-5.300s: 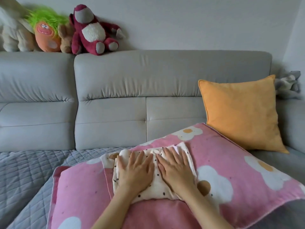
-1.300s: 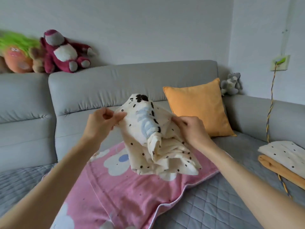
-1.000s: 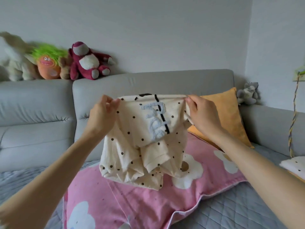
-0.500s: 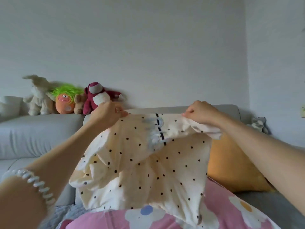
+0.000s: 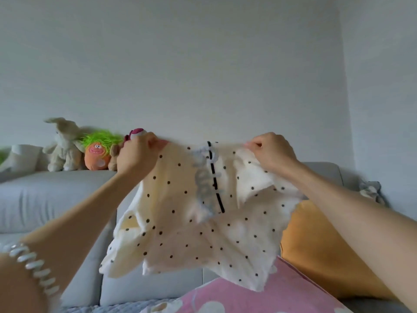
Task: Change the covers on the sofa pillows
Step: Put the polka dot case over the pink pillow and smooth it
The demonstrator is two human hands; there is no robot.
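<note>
The dotted cover (image 5: 198, 227) hangs between the left hand (image 5: 135, 154) and right hand (image 5: 273, 152), each pinching a top corner, directly above the pink pillow (image 5: 259, 299).

A cream pillow cover (image 5: 198, 224) with small dark dots, a black stripe and pale blue lettering near its top hangs unfolded and rumpled in the air in front of the grey sofa (image 5: 45, 199), pinched at its upper corners. Below its lower edge lies a pink pillow (image 5: 259, 299) with white flower shapes. An orange pillow (image 5: 316, 251) leans against the sofa back, partly hidden behind the cover's right side.
</note>
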